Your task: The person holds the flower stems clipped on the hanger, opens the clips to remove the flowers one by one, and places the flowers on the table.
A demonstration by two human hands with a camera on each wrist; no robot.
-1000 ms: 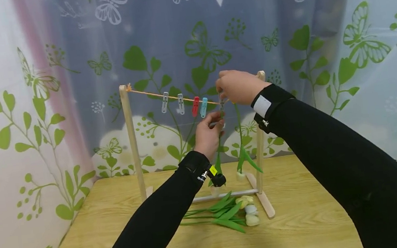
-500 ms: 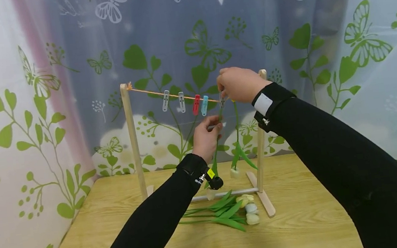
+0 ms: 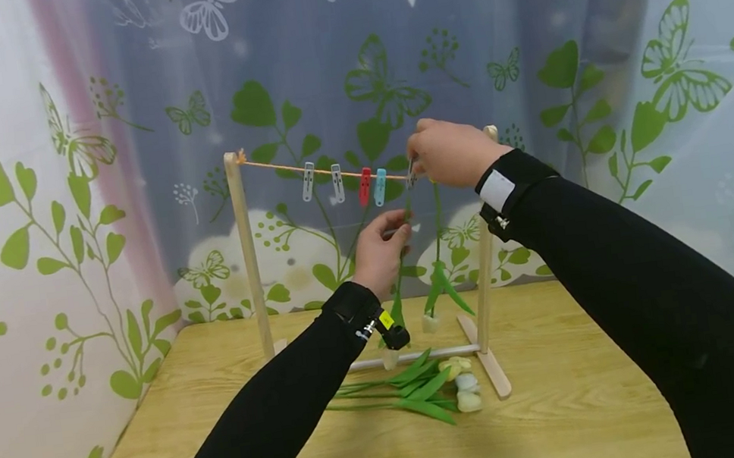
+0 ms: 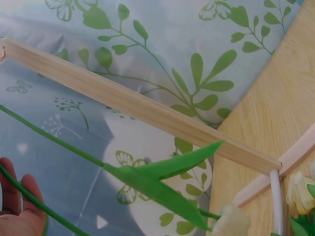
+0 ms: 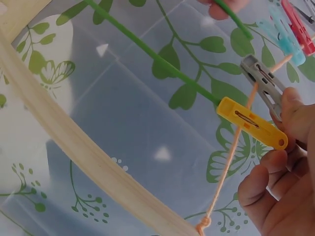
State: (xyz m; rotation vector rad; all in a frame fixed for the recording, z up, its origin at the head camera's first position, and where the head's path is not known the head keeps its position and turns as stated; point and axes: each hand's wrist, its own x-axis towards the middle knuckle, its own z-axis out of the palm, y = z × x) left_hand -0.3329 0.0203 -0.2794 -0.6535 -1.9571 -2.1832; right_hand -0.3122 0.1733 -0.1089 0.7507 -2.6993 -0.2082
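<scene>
My left hand [image 3: 379, 250] pinches the green stem [image 4: 37, 201] of an artificial tulip held head down, its pale bloom [image 3: 391, 358] low by the rack's bottom bar. Higher up, my right hand [image 3: 450, 151] grips the handle end of a grey clothespin [image 5: 263, 83] on the orange string [image 5: 227, 164]. The stem's cut end [image 5: 247, 33] lies just short of that clothespin's tip in the right wrist view. Beside it, a yellow clothespin [image 5: 251, 123] on the string holds another stem [image 5: 157, 59]; that tulip hangs with its white bloom [image 3: 430, 322] downward.
A wooden rack [image 3: 248, 259] carries the string. Left of my hands hang a blue clothespin [image 3: 380, 187], a red clothespin [image 3: 365, 186] and two pale ones [image 3: 337, 183]. Several tulips [image 3: 421, 390] lie on the wooden table [image 3: 555, 420] in front. A patterned curtain [image 3: 291, 55] stands behind.
My left hand has drawn slightly down and left from the grey clothespin with the tulip stem. The hanging tulip has swung left. My right hand keeps its grip on the clothespin.
</scene>
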